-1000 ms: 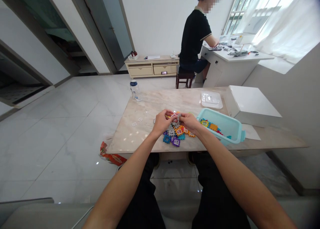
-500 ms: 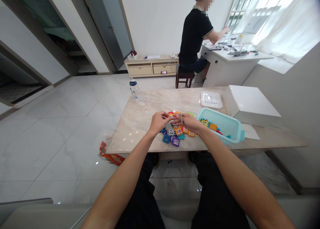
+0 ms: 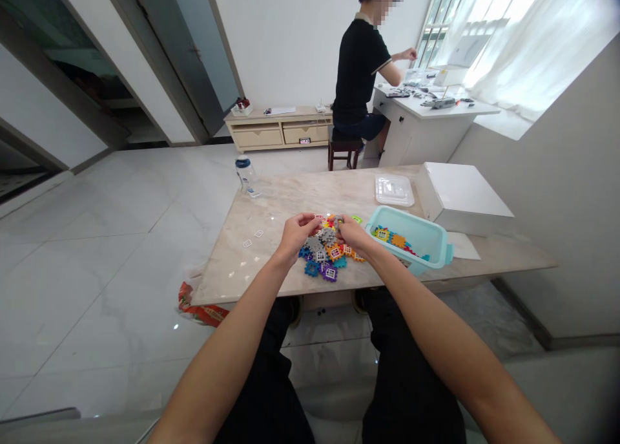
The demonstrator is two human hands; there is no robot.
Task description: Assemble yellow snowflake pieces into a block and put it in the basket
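A pile of colourful toothed plastic building pieces [image 3: 330,273] lies on the marble-patterned table, several with white window-like lattices set in them. Over the far left of the pile, my left hand [image 3: 296,235] is closed in a pinch on a small white lattice piece [image 3: 320,217]. Opposite it, my right hand [image 3: 356,234] is closed on a grey toothed building piece [image 3: 338,222], its fingers partly hidden from view. The two hands are apart. Two loose white lattice pieces [image 3: 247,243] lie on the table to the left.
A light-blue basket [image 3: 448,255] with more pieces stands right of the pile. Behind it are a clear plastic lid [image 3: 394,190] and a white box [image 3: 467,195]. A bottle [image 3: 247,178] stands at the far left. Another person [image 3: 358,69] sits at a white desk beyond.
My hands have moved apart from where they met over the pile. The grey piece now shows in my right hand and the white lattice in my left. The view has shifted slightly right.
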